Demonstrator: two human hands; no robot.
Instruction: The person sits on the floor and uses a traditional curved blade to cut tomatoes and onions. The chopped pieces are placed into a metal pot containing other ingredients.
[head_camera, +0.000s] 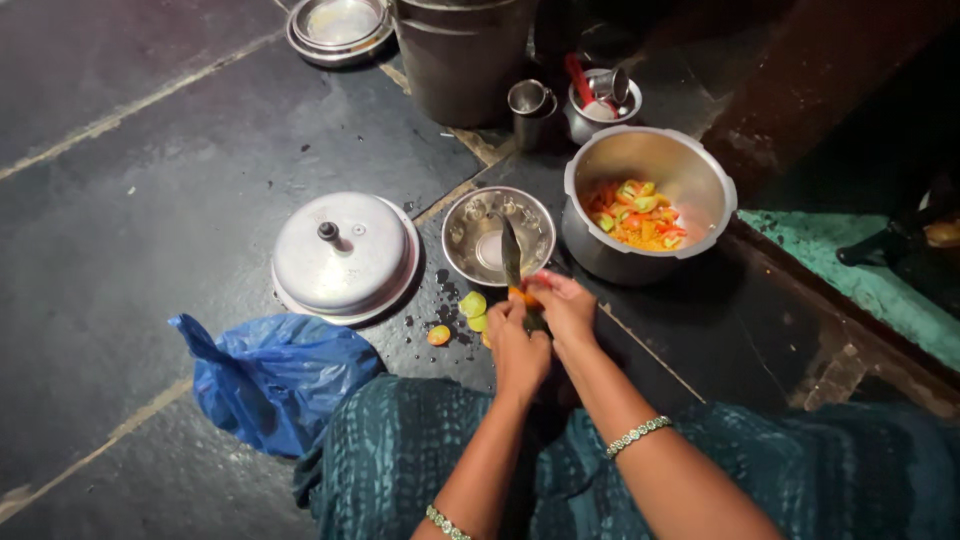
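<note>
Polished, reflective metal is noted on the pot (700, 175), small bowl (460, 235) and domed lid (340, 255). The blue bag (270, 375) is thin glossy plastic. The dark stone floor (150, 200) appears matt and wet in patches.

The scene is dim, lit mostly from above and slightly in front, so the middle is brightest and the corners fall into near black. The round steel lid with a dark knob (344, 252) carries a broad soft glare, and the inner wall of the deep steel pot holding cut orange and green pieces (690, 175) glows pale. The dark stone floor (150, 180) shows a faint sheen and wet specks. The upper right is murky shadow with little detail. The fingers are slightly soft with motion blur; the edges bend mildly.
</note>
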